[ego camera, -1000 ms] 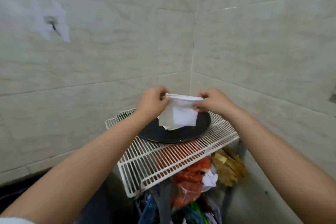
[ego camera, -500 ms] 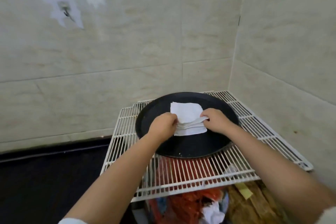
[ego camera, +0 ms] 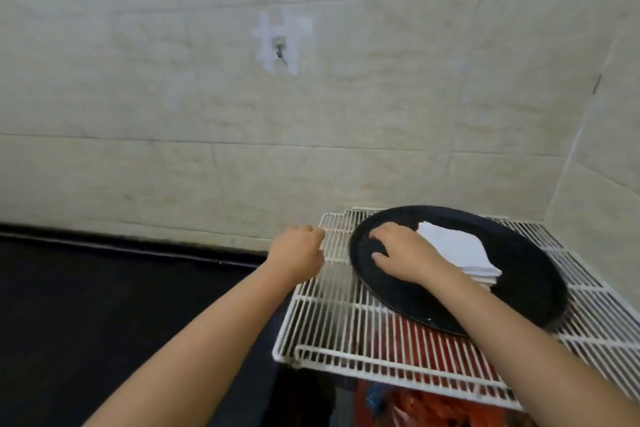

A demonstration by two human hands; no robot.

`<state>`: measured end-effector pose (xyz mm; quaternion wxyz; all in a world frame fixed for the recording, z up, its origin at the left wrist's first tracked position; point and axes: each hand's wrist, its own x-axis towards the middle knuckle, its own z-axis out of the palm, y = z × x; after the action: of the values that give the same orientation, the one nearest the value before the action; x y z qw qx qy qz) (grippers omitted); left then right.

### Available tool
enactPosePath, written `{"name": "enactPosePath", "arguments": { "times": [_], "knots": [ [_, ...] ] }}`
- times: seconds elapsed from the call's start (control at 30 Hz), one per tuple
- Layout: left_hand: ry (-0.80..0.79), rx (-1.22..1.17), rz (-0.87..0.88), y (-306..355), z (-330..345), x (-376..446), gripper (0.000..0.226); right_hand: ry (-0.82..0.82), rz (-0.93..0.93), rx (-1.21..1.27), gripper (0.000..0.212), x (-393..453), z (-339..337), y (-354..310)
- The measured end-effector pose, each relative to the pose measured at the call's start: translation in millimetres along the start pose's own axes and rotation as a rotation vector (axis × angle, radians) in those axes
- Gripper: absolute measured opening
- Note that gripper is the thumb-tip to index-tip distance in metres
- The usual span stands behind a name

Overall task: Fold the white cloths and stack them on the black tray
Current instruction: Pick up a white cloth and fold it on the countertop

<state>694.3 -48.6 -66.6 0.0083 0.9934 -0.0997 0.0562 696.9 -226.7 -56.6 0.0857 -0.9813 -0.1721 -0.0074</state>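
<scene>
A round black tray (ego camera: 519, 291) lies on a white wire rack (ego camera: 346, 333) at the lower right. A stack of folded white cloths (ego camera: 460, 253) rests in the tray, right of centre. My right hand (ego camera: 401, 253) lies flat over the tray's left part, fingers spread, its heel against the stack's left edge, holding nothing. My left hand (ego camera: 298, 253) hovers over the rack's left rim, left of the tray, fingers loosely curled and empty.
The rack stands in a corner between two tiled walls (ego camera: 311, 132). Red and orange bags (ego camera: 426, 406) sit under the rack. A dark floor (ego camera: 86, 305) stretches to the left. A hook (ego camera: 280, 52) sticks out of the wall above.
Both hands have let go of the folded cloth, which now lies on the stack in the tray. My left hand has moved left off the tray. The view has swung left.
</scene>
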Motion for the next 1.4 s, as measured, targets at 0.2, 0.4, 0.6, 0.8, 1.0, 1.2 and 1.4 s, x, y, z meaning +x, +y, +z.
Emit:
{"name": "enactPosePath", "arguments": {
  "times": [0.2, 0.4, 0.6, 0.8, 1.0, 1.2, 1.4],
  "knots": [
    [0.056, 0.120, -0.351, -174, -25, -121, 0.032, 0.003, -0.269, -0.013, 0.042, 45, 29, -202],
    [0.123, 0.204, -0.697, -342, -46, -287, 0.041, 0.035, -0.597, 0.015, 0.046, 52, 60, -443],
    [0.057, 0.209, -1.074, -471, -44, -446, 0.046, 0.077, -0.786, 0.083, 0.054, 31, 98, -643],
    [-0.012, 0.175, -1.331, -587, -36, -536, 0.042, -0.035, -0.985, 0.133, 0.050, 45, 151, -807],
    [-0.062, 0.158, -1.449, -730, -34, -558, 0.041, -0.109, -1.070, 0.146, 0.049, 113, 191, -947],
    [-0.118, 0.125, -1.490, -865, -36, -576, 0.041, -0.164, -1.106, 0.133, 0.048, 186, 219, -1077],
    [-0.160, 0.081, -1.499, -1006, -6, -615, 0.042, -0.248, -1.114, 0.122, 0.043, 232, 284, -1214]
  ]
}}
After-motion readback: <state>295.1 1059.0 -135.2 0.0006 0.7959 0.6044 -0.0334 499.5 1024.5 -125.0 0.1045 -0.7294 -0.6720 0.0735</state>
